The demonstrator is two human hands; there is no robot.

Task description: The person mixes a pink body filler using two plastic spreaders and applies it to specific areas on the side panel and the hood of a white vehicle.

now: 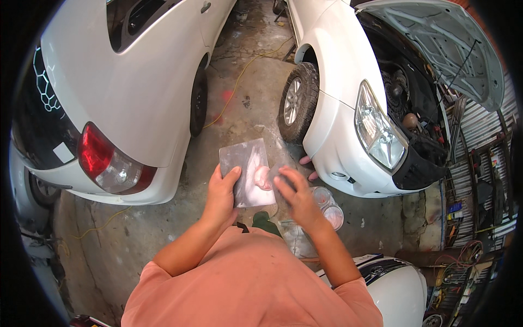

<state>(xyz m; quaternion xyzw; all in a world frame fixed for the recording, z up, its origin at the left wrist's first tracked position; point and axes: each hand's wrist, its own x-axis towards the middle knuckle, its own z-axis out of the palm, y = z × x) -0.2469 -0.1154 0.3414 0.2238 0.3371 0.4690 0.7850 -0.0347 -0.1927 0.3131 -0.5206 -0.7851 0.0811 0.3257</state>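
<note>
My left hand (219, 193) grips a flat grey mixing board (231, 157) by its left edge, thumb on top. A lump of pink putty (263, 178) sits towards the board's right side, with a pale smear beside it. In my right hand (298, 197), slightly blurred, is a dark thin putty spreader (276, 175). It is at the right edge of the lump; whether it touches the putty is hard to tell. Below and beyond my right hand, two round tins (332, 216) stand close together, one with pink stuff inside.
A white car's rear (147, 98) stands on the left. Another white car (327, 158), bonnet raised, is on the right, its front wheel (298, 102) turned out. A yellow hose (239, 82) crosses the concrete floor. Tools hang along a corrugated wall (485, 141).
</note>
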